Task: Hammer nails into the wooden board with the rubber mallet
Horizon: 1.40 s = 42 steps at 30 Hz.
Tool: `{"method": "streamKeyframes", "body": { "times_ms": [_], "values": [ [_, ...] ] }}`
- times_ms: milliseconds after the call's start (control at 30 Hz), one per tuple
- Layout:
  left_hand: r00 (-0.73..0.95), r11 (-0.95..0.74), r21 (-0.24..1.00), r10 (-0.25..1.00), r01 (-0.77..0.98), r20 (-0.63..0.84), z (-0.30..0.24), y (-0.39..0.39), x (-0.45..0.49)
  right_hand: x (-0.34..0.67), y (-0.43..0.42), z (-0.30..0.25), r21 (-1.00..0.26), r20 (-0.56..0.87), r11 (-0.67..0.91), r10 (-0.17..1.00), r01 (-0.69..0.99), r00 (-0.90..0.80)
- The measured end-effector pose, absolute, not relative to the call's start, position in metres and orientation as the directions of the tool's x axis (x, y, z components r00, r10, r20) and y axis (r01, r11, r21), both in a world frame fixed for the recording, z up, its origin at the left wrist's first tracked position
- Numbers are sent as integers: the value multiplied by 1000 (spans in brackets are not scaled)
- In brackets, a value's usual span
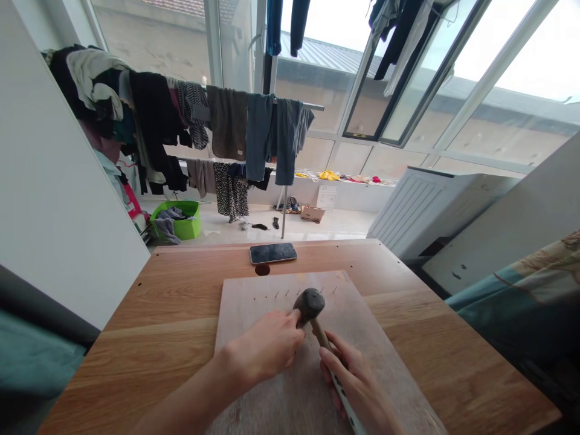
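My right hand is wrapped round the handle of a hammer, which points away from me over a pale wooden board. My left hand is closed at the left side of the dark hammer head, its fingers against the metal; the part of the head under them is hidden. Along the board's far end stands a row of several thin nails, some leaning a little. Two small dark dots mark the board at the left end of that row.
The board lies on a wood-grain table. A phone rests near the far edge, by a dark round hole. Beyond are a rack of laundry, a green basin and a white appliance. A white panel borders the left.
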<state>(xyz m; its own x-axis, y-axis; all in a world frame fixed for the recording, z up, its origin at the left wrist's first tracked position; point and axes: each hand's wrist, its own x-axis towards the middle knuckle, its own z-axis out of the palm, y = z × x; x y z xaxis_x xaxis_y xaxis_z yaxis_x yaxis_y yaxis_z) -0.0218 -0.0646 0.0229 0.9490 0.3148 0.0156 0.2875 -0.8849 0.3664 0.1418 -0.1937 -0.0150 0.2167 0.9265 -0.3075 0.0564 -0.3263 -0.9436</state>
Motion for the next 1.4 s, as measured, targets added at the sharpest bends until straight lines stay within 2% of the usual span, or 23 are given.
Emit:
{"method": "streamKeyframes", "body": {
  "times_ms": [100, 233, 333, 433, 533, 867, 1133, 1400],
  "values": [
    [958, -915, 289, 286, 281, -28, 21, -64, -22, 141, -193, -15, -943, -311, -328, 926, 50, 215],
    [960, -912, 307, 281, 272, -14, 28, -55, -26, 142, -193, -15, -942, -309, -330, 925, 65, 220],
    [911, -827, 494, 385, 269, 149, 22, -30, -34, 142, -193, -15, -941, -309, -332, 923, 67, 228],
    [731, -626, 744, 618, 234, 290, 1, 2, -44, 142, -194, -17, -942, -309, -329, 926, 61, 218],
    [604, -517, 828, 738, 219, 301, -20, 22, -51, 143, -195, -20, -943, -306, -325, 929, 64, 209],
    [601, -518, 820, 745, 244, 291, -22, 18, -54, 142, -194, -18, -945, -295, -319, 928, 76, 228],
    [657, -545, 808, 696, 223, 289, -24, 19, -56, 142, -197, -18, -952, -289, -304, 930, 34, 227],
    [669, -487, 841, 710, 237, 222, -25, 21, -57, 127, -169, 11, -982, -160, -175, 972, 76, 172]
  ]
}}
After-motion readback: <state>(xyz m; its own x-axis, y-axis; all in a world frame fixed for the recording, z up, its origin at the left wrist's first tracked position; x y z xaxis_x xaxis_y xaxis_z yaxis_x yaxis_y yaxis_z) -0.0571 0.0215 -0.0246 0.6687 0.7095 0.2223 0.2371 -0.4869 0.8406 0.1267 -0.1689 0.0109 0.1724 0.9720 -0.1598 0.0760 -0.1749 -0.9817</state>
